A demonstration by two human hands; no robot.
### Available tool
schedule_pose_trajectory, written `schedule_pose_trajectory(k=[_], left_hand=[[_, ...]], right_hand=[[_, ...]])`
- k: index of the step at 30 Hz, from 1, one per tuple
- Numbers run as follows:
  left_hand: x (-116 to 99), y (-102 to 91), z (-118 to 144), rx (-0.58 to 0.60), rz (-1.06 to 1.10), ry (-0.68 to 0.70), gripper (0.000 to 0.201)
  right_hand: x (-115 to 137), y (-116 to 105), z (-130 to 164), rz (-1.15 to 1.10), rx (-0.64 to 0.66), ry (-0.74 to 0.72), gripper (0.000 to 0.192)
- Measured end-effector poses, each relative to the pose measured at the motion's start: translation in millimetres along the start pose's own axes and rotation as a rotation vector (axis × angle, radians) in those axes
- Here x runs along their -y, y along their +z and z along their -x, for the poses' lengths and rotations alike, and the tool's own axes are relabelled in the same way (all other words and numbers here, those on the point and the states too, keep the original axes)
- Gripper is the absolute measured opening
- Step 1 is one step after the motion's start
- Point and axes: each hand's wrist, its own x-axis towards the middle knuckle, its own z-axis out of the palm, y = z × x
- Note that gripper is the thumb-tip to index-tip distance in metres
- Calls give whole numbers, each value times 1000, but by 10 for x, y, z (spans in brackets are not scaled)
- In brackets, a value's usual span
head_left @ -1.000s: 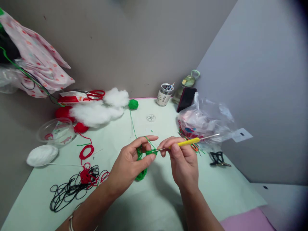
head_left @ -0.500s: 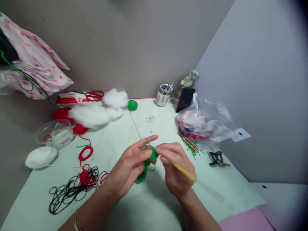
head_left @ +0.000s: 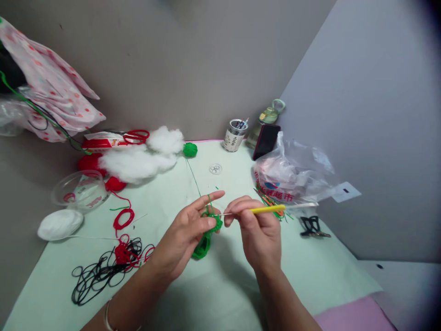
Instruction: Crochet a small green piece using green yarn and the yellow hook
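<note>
Left hand: I see my left hand (head_left: 188, 234) pinching the green crochet piece (head_left: 206, 230) between thumb and middle fingers, forefinger stretched out straight above it.
Right hand: my right hand (head_left: 257, 230) is clenched round the yellow-handled crochet hook (head_left: 267, 209), thumb and forefinger gripping near the front of the handle.
Hook: it lies nearly level, its metal tip reaching left from my right fingertips into the green piece, its clear tail poking out to the right past my knuckles.
Green piece: between my two hands, in the left hand's grip; part of it hangs below my left palm, close over the pale green table cover (head_left: 213, 285).
Green strand: a thin green thread (head_left: 193, 177) runs from over my left forefinger away to a small green yarn ball (head_left: 189, 149), well beyond that hand.
Left of my left hand: a black and red yarn tangle (head_left: 106, 266) on the cover, well apart.
Right of my right hand: a crumpled plastic bag (head_left: 292, 177) near, and a black clip (head_left: 312, 226) just beyond the hook's tail.
</note>
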Motion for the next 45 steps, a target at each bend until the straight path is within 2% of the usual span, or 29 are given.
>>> schedule_pose_trajectory(k=[3, 5, 7, 10, 12, 18, 24, 27, 32, 34, 35, 37, 39, 42, 45], left_hand=[[-10, -19, -5, 67, 112, -66, 43], [6, -17, -4, 51, 92, -42, 40], [35, -6, 2, 13, -14, 26, 40], [71, 3, 13, -37, -213, 148, 41], [73, -7, 19, -49, -294, 183, 38], [26, -47, 30, -107, -391, 209, 34], [1, -43, 33, -147, -464, 206, 33], [0, -32, 24, -176, -520, 218, 34], [41, 41, 13, -312, -610, 335, 34], [54, 61, 7, -317, -509, 292, 44], [53, 63, 2, -280, -408, 233, 49], [34, 52, -11, -165, -163, 75, 57], [-2, 30, -23, -92, 21, -32, 55], [-40, 0, -19, -91, 48, -4, 45], [-12, -12, 2, -63, -89, 85, 40]], right_hand=[[1, -31, -49, -219, -23, 145, 19], [-5, -32, -66, -292, -19, 203, 19], [-20, -20, -56, -251, 1, 186, 19], [-48, 0, -11, 12, -4, 42, 16], [-57, 6, 9, 115, -38, -13, 15], [-40, 8, -43, -99, -63, 91, 19], [-12, -35, -29, -40, -16, 67, 21], [31, -44, 13, 160, 22, -42, 21], [-21, 0, 115, 744, 155, -448, 30], [-78, 20, 162, 906, 123, -548, 38], [-98, 28, 179, 932, 89, -567, 40], [-105, 36, 189, 848, 25, -526, 39], [-73, 36, 160, 628, -50, -403, 29], [-13, 34, 76, 265, -108, -185, 22], [-2, 45, 19, 171, -51, -113, 19]])
